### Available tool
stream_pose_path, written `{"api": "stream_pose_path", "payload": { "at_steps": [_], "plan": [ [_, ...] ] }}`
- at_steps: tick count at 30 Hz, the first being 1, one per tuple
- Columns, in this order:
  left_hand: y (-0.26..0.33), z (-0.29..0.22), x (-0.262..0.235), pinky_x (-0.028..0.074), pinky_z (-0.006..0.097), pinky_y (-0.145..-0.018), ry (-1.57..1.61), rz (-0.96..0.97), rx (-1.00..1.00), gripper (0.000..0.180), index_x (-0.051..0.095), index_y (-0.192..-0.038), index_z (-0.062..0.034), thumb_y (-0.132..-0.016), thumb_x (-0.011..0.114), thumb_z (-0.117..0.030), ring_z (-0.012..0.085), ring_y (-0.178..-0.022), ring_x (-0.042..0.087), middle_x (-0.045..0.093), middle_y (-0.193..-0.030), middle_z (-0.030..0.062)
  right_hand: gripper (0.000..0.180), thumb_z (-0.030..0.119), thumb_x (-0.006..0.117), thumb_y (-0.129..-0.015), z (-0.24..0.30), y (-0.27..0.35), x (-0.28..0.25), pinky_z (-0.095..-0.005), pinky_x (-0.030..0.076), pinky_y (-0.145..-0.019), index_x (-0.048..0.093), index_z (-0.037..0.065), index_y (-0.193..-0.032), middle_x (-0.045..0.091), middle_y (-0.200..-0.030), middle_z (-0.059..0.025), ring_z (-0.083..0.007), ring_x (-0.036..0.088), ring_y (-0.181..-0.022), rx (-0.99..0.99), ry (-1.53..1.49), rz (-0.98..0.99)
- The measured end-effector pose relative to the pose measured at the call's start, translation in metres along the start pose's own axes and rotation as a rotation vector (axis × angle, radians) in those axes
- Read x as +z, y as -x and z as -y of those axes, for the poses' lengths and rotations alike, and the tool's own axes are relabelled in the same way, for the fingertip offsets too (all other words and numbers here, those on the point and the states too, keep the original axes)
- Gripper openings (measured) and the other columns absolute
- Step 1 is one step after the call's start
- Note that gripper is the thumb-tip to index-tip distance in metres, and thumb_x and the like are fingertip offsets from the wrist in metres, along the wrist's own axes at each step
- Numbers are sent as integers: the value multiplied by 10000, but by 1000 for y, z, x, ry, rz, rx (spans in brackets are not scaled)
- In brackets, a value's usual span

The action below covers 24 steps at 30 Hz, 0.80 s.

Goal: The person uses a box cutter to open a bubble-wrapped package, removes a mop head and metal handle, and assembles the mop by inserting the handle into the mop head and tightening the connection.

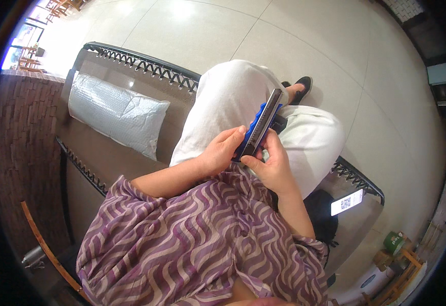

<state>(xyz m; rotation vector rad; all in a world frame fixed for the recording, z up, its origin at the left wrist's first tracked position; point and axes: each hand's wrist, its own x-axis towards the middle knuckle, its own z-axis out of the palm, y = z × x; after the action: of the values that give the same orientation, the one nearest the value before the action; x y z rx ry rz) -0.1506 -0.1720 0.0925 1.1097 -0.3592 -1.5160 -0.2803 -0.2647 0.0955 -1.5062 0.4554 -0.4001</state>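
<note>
Over my lap, both hands hold a blue utility knife (258,125) with wavy finger grooves and a dark slotted track along its face. It is tilted, with its far end pointing up and to the right. My left hand (224,151) is closed around its near left side, the thumb resting along the edge. My right hand (274,163) grips the near end from the right, thumb at the bottom and fingers behind. Whether any blade is out, I cannot tell. A small dark thing (280,124) shows just behind the knife, partly hidden.
I sit on a brown lounger (108,145) with a black laced frame. A silver bubble-lined pouch (116,113) lies on it to my left. At my right are a black bag (319,217) and a lit phone (346,202). Boxes and a green container (395,243) stand at lower right.
</note>
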Motion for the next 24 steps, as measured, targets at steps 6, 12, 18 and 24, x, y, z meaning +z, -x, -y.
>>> {"api": "stream_pose_path", "payload": {
  "at_steps": [6,12,18,24],
  "plan": [
    [3,7,7,387,197,-617,-45,-26,110,410,524,-1023,-40,-947,302,-376,68,-688,476,561,-800,4,537,259,697,-747,0,5,7,-188,371,-652,427,0,-1131,508,-874,-5,-78,449,-751,16,-83,-72],
    [1,13,19,388,211,-689,22,-135,165,393,510,-984,-22,-956,291,-347,74,-744,439,487,-805,-24,500,256,649,-795,6,0,22,-191,406,-726,409,-8,-1146,527,-930,-26,-87,490,-834,7,-327,-173],
    [2,13,20,379,217,-768,-194,-71,379,373,469,-1110,-14,-964,277,-299,77,-836,443,497,-927,-2,429,220,615,-823,-4,3,22,-242,417,-835,406,-13,-1117,541,-1042,-73,-122,515,-925,-31,-390,-199],
    [9,25,17,344,243,-862,-120,-53,285,399,451,-1152,5,-961,277,-299,102,-934,422,488,-1031,26,283,256,584,-847,-2,3,27,-236,416,-786,498,25,-987,582,-956,-64,-114,526,-861,40,-317,-288]
  ]
}}
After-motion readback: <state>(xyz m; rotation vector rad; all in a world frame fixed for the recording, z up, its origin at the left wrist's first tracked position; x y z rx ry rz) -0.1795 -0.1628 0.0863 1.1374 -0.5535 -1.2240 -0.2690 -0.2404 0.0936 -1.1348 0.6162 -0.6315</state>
